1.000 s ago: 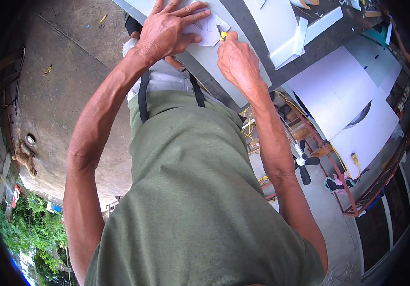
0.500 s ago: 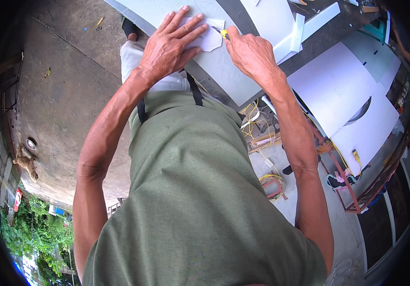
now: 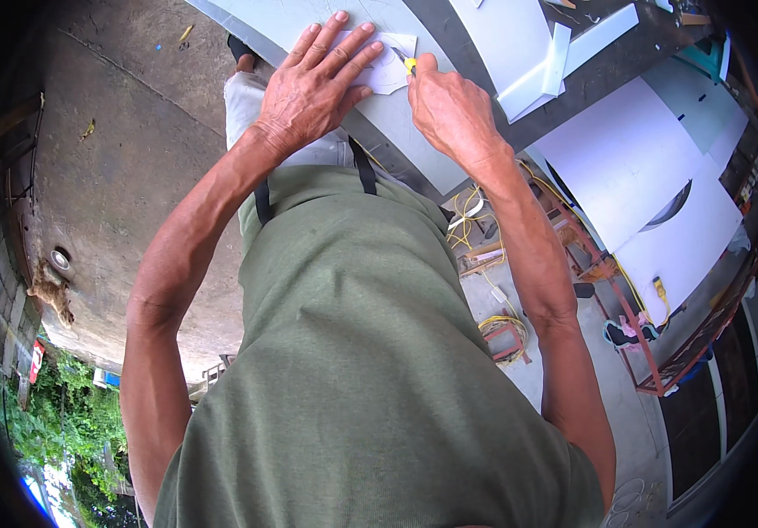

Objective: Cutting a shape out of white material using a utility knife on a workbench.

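Observation:
My left hand (image 3: 309,92) lies with spread fingers on a white paper piece (image 3: 388,72) with curved lines on it, pressing it on a long pale sheet (image 3: 419,141) on the dark tabletop (image 3: 621,66). Just right of it, my right hand (image 3: 449,114) is closed round a yellow utility knife (image 3: 411,67), whose blade is at the paper. The knife's handle is mostly hidden by the fingers.
More white pieces and strips (image 3: 555,57) lie at the upper right of the table. Large boards (image 3: 617,158) rest on a red metal frame (image 3: 647,370) to my right, near yellow cords (image 3: 463,224). An animal (image 3: 51,290) lies by a bowl (image 3: 60,257) on the floor at left.
Compared with a second ago, my left hand sits lower, with the paper shifted slightly down. My right wrist shifted rightward, then slightly back left over the last half second, still gripping the knife.

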### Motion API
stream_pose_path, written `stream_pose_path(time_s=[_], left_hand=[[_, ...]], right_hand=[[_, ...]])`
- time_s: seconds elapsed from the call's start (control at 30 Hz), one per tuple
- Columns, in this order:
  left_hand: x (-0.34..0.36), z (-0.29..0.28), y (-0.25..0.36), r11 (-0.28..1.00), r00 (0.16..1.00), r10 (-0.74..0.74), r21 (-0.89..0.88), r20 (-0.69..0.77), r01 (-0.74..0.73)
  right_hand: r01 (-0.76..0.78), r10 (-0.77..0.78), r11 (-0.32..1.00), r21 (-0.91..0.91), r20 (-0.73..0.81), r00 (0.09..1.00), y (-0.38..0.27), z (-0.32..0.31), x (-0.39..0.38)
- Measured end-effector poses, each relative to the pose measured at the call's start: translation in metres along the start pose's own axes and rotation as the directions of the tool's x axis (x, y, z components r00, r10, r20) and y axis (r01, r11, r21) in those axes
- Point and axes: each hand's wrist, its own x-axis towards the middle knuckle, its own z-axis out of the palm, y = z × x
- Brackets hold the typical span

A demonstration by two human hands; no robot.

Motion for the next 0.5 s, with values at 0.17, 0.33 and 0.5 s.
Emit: stream_pose_path(time_s=[0.17, 0.33, 0.5], left_hand=[[0.0, 0.001, 0.001, 1.0, 1.0, -0.008, -0.012, 0.0, 0.008], [-0.001, 0.003, 0.001, 1.0, 1.0, -0.013, -0.027, -0.008, 0.012], [0.001, 0.001, 0.002, 1.0, 1.0, -0.009, -0.024, -0.009, 0.009]], right_hand=[[-0.002, 0.002, 1.0, 0.013, -0.021, 1.0, 0.0, 0.004, -0.003], [-0.028, 0.03, 0.997, 0.073, -0.029, 0.999, -0.006, 0.005, -0.004], [-0.057, 0.062, 0.992, 0.111, -0.037, 0.997, -0.012, 0.009, -0.007]])
